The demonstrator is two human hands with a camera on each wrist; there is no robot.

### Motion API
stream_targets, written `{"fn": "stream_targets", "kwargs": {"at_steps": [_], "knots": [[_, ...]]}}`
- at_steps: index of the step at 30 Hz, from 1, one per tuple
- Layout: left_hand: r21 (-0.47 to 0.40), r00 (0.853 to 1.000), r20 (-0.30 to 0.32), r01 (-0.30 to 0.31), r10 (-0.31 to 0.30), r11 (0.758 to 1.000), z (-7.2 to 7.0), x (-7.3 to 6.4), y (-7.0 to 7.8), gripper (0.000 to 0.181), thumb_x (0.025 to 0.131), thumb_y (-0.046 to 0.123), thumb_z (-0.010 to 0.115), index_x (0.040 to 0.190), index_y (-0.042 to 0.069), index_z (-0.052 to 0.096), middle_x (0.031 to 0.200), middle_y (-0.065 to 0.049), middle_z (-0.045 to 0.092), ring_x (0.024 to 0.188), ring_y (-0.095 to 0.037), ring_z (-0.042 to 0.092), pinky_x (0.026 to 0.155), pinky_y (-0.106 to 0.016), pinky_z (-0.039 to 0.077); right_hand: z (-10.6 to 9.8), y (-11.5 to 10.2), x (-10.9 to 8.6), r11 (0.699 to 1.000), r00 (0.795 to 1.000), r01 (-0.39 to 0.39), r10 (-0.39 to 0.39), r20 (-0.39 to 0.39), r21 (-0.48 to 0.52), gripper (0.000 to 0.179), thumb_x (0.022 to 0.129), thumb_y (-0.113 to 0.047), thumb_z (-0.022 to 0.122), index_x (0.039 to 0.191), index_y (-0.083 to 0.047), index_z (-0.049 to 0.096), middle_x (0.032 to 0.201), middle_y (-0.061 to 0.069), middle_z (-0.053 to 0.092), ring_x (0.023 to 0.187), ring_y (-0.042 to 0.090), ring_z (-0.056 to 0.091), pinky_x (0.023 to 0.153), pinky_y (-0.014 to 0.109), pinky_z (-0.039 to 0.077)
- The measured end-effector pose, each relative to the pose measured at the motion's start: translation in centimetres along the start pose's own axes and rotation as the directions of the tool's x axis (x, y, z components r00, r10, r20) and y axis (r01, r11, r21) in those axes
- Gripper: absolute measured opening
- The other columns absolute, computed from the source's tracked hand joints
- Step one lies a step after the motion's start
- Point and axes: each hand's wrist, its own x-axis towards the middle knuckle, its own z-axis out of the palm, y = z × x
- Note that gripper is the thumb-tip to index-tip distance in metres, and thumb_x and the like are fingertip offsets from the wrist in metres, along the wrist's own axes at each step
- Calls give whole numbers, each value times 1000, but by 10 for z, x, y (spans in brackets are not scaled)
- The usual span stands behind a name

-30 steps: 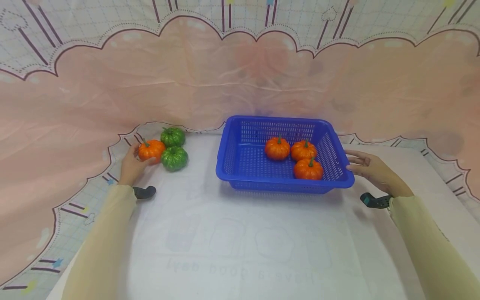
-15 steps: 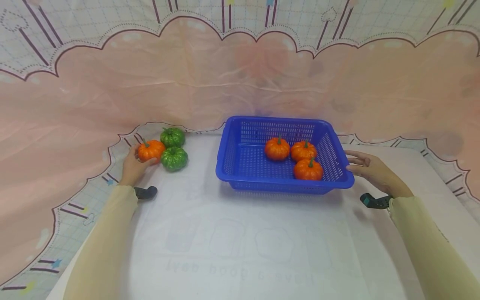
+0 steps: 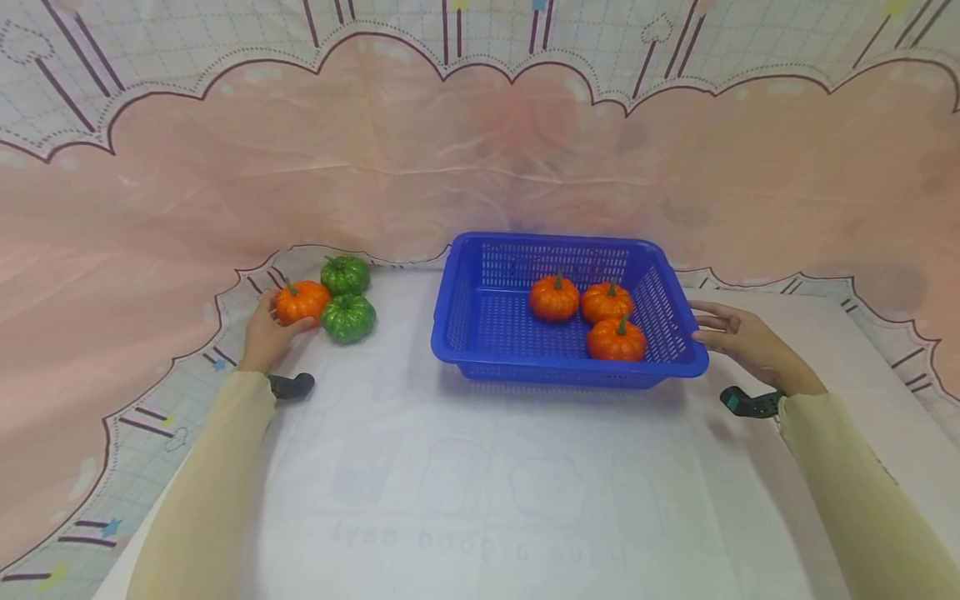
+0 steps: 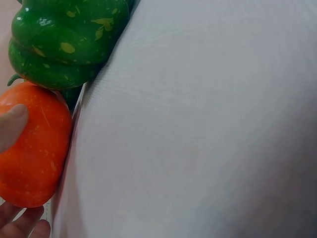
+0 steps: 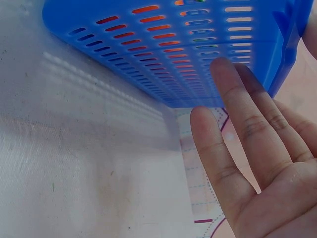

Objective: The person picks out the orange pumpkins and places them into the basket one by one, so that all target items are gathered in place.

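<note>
In the head view my left hand holds a small orange pumpkin on the white cloth, thumb on the near side. The left wrist view shows the thumb pressed to the pumpkin's skin and fingertips at its opposite side. Two green pumpkins sit right beside it, the nearer one touching or nearly touching it. My right hand is at the right end of a blue plastic basket. Its fingers stretch out along the slotted end wall, nearly straight; the thumb is by the rim.
Inside the basket, toward its right half, lie three orange pumpkins. White cloth with faint printed lettering covers the table. A pink and white patterned cloth rises behind and along the left side.
My left hand has shifted very slightly at the orange pumpkin, which stays in place. The right hand, the basket and the other pumpkins look unmoved.
</note>
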Motion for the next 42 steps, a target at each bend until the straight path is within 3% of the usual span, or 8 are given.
{"fn": "stream_targets", "kwargs": {"at_steps": [19,35,42], "knots": [[-19,998,-10,55,-55,998,1,0,-2,89,87,34,65,151,5,9,153,-26,20,135,-46,30,111,-55,30,-1,2,1,1000,1000,8,-8,4,6,77,95,-26,55,150,-3,8,151,30,19,138,49,21,108,66,23],[25,999,-37,29,-28,999,-3,-3,-3,83,88,29,65,149,4,16,145,-29,31,127,-46,39,108,-55,35,-2,3,2,1000,1000,1,-1,3,15,77,95,-27,55,151,-4,8,151,29,20,137,48,24,109,65,23],[12,998,-29,50,-50,999,-4,-4,0,83,88,29,65,149,3,17,146,-29,30,128,-46,37,109,-54,34,-1,3,2,1000,1000,-2,2,3,17,77,95,-28,55,150,-4,7,152,29,19,137,48,23,109,65,23]]}}
